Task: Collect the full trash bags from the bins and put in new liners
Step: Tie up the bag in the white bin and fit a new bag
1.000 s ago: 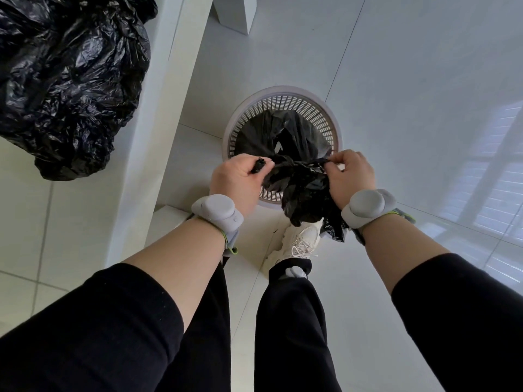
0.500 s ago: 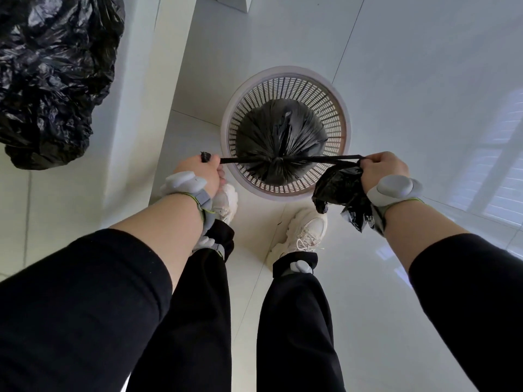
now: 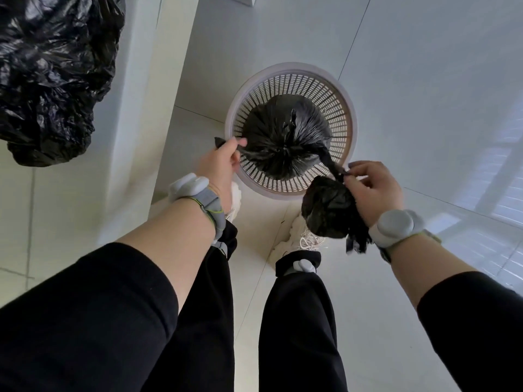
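Two ends: your left hand (image 3: 223, 162) pinches one twisted tail of the full trash bag (image 3: 284, 140); your right hand (image 3: 368, 190) pinches the other, fingers curled on the strand, with a bunched wad of black liner (image 3: 328, 207) hanging under the palm.
Bag: it sits gathered shut inside the white mesh bin (image 3: 343, 120) on the floor (image 3: 424, 80), far of your shoes.
How to do it well: keep both pinches firm, cross the tails over the gathered neck and pull evenly, so the knot seats at the centre and the thin film does not tear. Lift straight up afterwards, so the bag clears the rim.
Watch: the wad in your right hand could get caught in the knot; hold it clear.
Change: half a second ago the strand was stretched taut and level between your hands; now it slackens and your hands are closer to the bin.
Further out: another black bag (image 3: 53, 75) lies far left, beyond the white desk (image 3: 147, 94) edge.
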A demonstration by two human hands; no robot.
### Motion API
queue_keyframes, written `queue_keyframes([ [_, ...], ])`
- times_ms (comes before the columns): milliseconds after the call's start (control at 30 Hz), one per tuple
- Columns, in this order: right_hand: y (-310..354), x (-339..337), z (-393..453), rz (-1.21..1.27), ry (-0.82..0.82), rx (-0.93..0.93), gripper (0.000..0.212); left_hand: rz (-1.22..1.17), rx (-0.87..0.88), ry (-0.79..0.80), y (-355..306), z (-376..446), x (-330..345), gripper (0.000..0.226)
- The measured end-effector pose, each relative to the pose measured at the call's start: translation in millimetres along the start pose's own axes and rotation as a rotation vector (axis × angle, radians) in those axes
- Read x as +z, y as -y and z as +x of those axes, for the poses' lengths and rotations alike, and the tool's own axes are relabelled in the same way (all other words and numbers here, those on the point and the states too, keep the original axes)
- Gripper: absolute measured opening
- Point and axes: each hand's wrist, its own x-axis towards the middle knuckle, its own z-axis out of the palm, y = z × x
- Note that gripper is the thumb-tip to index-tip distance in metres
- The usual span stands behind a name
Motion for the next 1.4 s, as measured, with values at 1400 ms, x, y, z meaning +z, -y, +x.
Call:
queue_keyframes([
  [1400,37.2,13.8,-3.6,0.048,0.225,-0.143,0.018,1.417,0.804,0.192,11.0,-10.6,32.6,0.023],
])
